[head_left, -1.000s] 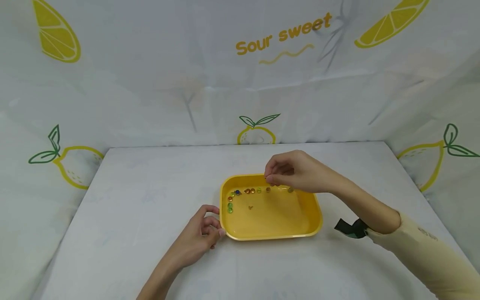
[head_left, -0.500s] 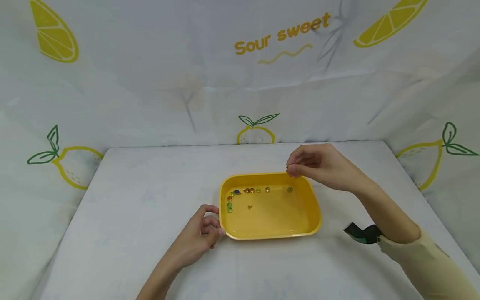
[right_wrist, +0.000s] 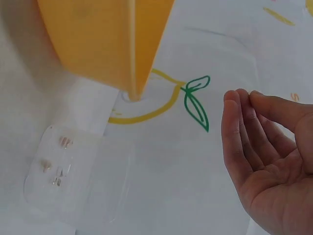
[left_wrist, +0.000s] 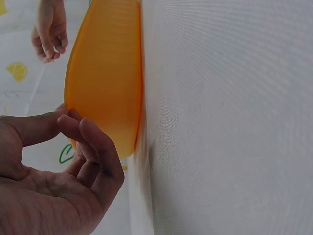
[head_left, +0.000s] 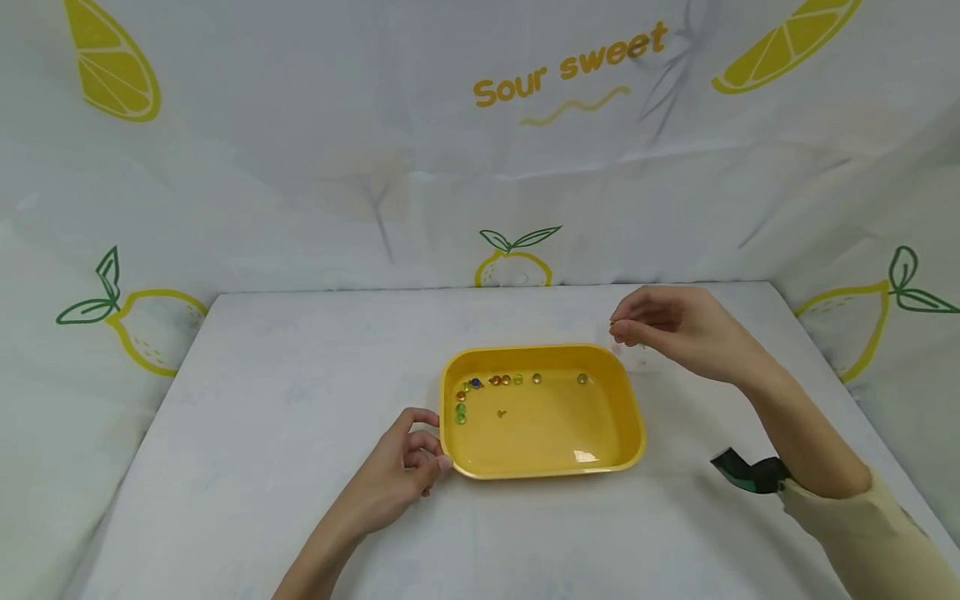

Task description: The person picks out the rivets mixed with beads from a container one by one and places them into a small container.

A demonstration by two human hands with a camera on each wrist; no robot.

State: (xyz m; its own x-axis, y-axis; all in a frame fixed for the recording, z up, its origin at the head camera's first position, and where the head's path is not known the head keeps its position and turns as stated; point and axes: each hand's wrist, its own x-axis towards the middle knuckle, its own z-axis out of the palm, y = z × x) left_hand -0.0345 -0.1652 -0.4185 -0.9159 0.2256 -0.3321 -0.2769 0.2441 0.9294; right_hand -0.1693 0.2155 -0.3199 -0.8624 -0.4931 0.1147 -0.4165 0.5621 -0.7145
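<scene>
A yellow tray (head_left: 547,433) stands on the table with several small glass beads in it. Green and amber beads (head_left: 461,414) line its left side; amber, green and clear ones (head_left: 506,379) and a blue one (head_left: 476,383) lie along the back. A small gold piece (head_left: 502,413) is on the tray's floor. My left hand (head_left: 401,471) grips the tray's left rim with curled fingers. Beyond the back right corner, my right hand (head_left: 686,333) is raised and pinches a tiny dark-gold bit (head_left: 612,323) at its fingertips, too small to identify.
Below my right hand, beside the tray, lies a clear plastic box (right_wrist: 78,176) with several tiny pieces inside. A white lemon-print cloth (head_left: 337,208) rises behind the table. A dark strap (head_left: 750,473) hangs at the right sleeve.
My right hand has moved right from above the tray's back edge to over the clear box, its fingertips staying pinched. The left hand and tray have stayed in place.
</scene>
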